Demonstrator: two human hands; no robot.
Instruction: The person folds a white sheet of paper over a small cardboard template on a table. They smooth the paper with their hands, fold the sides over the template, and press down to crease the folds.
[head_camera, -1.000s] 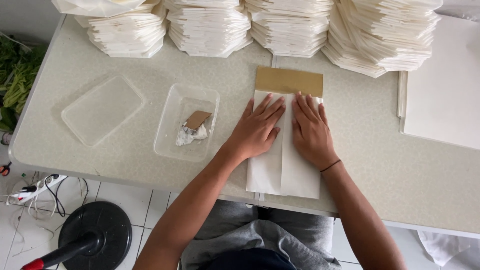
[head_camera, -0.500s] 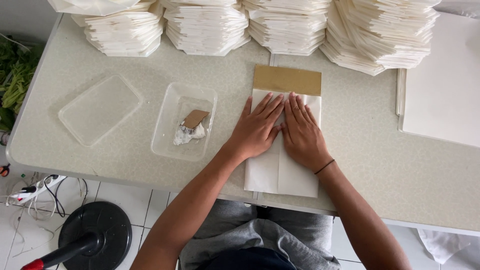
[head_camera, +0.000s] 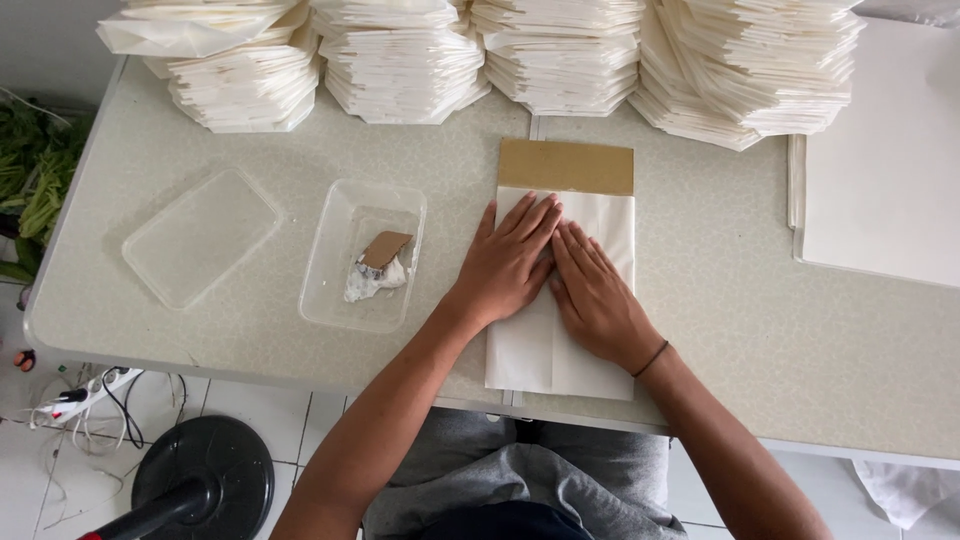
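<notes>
The fingers (head_camera: 520, 232) of both hands are laid out flat and nearly straight, gripping nothing, and are pressed palm-down on the folded white paper (head_camera: 560, 345). Compared with a second ago, the left hand (head_camera: 505, 270) and right hand (head_camera: 597, 297) have been drawn together toward the centre seam, where they now touch side by side; from this it is judged that a middle crease is being flattened, though the seam itself is hidden beneath the hands and cannot be confirmed. The paper is set over a brown card (head_camera: 566, 165), whose top strip is left uncovered, and its near end is brought right to the table edge (head_camera: 300, 378). Stacks of folded paper (head_camera: 405, 60) are ranged along the far side. A clear tub (head_camera: 340, 215) and clear lid (head_camera: 200, 235) are placed left, with bare tabletop left open on the right.
</notes>
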